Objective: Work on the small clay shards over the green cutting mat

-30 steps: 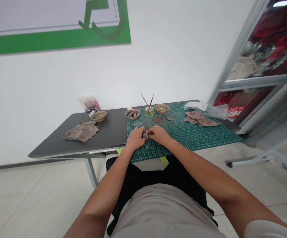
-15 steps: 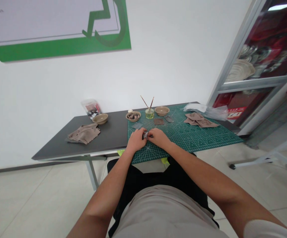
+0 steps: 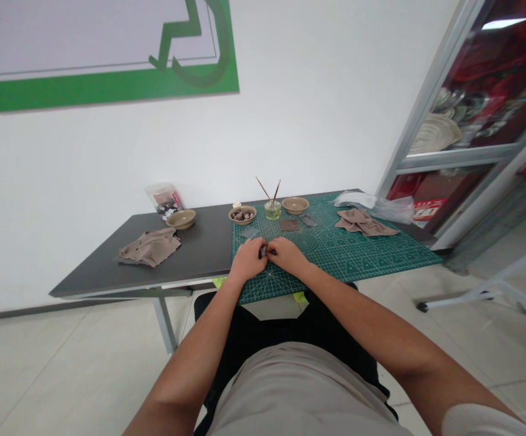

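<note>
Piece (image 3: 263, 249) held over mat (image 3: 331, 251) near front edge, pinched by left hand (image 3: 247, 260), fingers curled. Right hand (image 3: 287, 254) close against it, fingertips nearly together; own hold cannot be told. Best kept steady, worked lightly.

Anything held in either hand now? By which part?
The left hand holds a small grey piece, the right hand close against it. It's mostly covered, so which part is gripped can't be told.
</note>
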A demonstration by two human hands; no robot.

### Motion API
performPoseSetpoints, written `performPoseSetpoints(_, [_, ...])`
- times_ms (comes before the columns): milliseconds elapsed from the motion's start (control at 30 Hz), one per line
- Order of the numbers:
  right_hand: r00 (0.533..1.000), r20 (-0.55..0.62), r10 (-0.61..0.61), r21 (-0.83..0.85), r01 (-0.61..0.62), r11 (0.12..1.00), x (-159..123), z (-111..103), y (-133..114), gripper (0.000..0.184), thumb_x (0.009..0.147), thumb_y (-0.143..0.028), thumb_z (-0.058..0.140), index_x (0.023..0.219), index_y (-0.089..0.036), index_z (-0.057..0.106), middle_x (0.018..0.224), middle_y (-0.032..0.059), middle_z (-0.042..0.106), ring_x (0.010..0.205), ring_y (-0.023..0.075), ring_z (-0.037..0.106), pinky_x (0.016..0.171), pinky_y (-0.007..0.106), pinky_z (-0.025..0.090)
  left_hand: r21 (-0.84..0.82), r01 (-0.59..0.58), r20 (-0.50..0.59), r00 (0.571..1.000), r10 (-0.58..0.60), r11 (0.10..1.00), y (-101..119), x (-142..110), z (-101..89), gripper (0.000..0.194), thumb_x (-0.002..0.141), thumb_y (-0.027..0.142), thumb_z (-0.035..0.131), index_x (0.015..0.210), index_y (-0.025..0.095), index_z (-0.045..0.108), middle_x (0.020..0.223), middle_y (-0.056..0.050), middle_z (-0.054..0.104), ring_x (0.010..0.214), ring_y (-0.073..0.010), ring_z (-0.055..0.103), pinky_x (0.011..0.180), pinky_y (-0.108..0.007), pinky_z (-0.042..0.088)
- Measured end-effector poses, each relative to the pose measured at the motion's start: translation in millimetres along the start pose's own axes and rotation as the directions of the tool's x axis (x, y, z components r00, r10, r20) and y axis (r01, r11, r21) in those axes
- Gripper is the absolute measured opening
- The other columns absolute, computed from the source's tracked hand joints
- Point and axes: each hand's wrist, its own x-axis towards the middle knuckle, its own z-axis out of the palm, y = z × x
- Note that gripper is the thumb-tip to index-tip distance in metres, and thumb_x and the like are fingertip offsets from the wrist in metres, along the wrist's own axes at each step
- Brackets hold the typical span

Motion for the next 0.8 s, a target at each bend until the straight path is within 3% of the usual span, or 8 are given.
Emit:
performPoseSetpoints(167, [0.997, -0.049, 0.055, 0.11, -0.049, 0.993, -8.1, -3.8, 3.9, 0.015, 0.08, -0.017, 0.065, 0.094, -0.016, 0.069, 0.095, 0.0064, 0.069, 0.091, 0.019, 0.058, 0.083, 0.03, 0.041, -0.021, -0.027, -0.012, 1.0, 0.027, 0.999, -0.8, 0.7, -0.3, 0.023, 0.081, 0.02, 0.055, 0.104, 0.023, 0.058, 0.107, -0.007, 0.063, 0.103, -0.0252, 0.053, 0.087, -0.039, 0.043])
performPoseSetpoints(333, [0.991, -0.092, 0.092, 0.019, -0.091, 0.996, -11.4, -1.1, 15.2, 0.048, 0.078, -0.035, 0.069, 0.118, -0.011, 0.061, 0.115, 0.0141, 0.066, 0.104, 0.0268, 0.055, 0.093, 0.039, 0.041, -0.064, -0.082, -0.015, 0.997, 0.081, 0.995, -4.9, 2.5, 2.2, 0.017, 0.085, 0.018, 0.053, 0.098, 0.022, 0.063, 0.106, -0.007, 0.063, 0.101, -0.0245, 0.053, 0.089, -0.039, 0.043])
performPoseSetpoints(467, [0.994, -0.056, 0.097, 0.011, -0.097, 0.995, -9.7, 1.1, 20.0, 0.054, 0.079, -0.037, 0.069, 0.125, -0.012, 0.056, 0.123, 0.0156, 0.062, 0.113, 0.0281, 0.052, 0.098, 0.042, 0.038, -0.119, -0.04, -0.076, 0.997, 0.031, 0.992, -6.9, 2.9, 4.5, 0.01, 0.087, 0.02, 0.053, 0.093, 0.02, 0.06, 0.101, -0.007, 0.064, 0.1, -0.0238, 0.053, 0.09, -0.038, 0.043])
performPoseSetpoints(633, [0.979, -0.076, 0.191, 0.131, -0.18, 0.975, -3.4, -3.3, 23.7, 0.045, 0.071, -0.028, 0.076, 0.112, -0.016, 0.062, 0.111, 0.0104, 0.066, 0.104, 0.0242, 0.057, 0.092, 0.039, 0.042, -0.251, 0.068, -0.153, 0.982, -0.109, 0.966, -8.4, 1.6, 2.9, 0.011, 0.085, 0.019, 0.054, 0.096, 0.021, 0.056, 0.098, -0.005, 0.064, 0.099, -0.0215, 0.055, 0.088, -0.035, 0.046])
performPoseSetpoints(733, [0.952, -0.059, 0.302, 0.334, -0.266, 0.904, 0.1, -9.5, 24.9, 0.027, 0.072, -0.021, 0.073, 0.098, -0.016, 0.067, 0.091, 0.0051, 0.07, 0.084, 0.0182, 0.062, 0.077, 0.03, 0.045, -0.278, 0.087, -0.169, 0.976, -0.138, 0.957, -10.0, 1.1, 1.4, 0.01, 0.085, 0.02, 0.056, 0.095, 0.021, 0.056, 0.096, -0.004, 0.064, 0.094, -0.0202, 0.055, 0.085, -0.033, 0.046])
performPoseSetpoints(800, [0.943, -0.064, 0.327, 0.465, -0.262, 0.846, 1.9, -13.8, 24.9, 0.016, 0.076, -0.023, 0.069, 0.09, -0.016, 0.069, 0.083, 0.0037, 0.07, 0.075, 0.0161, 0.062, 0.07, 0.027, 0.045, -0.288, 0.072, -0.182, 0.975, -0.129, 0.955, -11.4, 1.1, 1.3, 0.01, 0.084, 0.019, 0.056, 0.094, 0.021, 0.056, 0.096, -0.004, 0.064, 0.09, -0.0191, 0.055, 0.083, -0.032, 0.046])
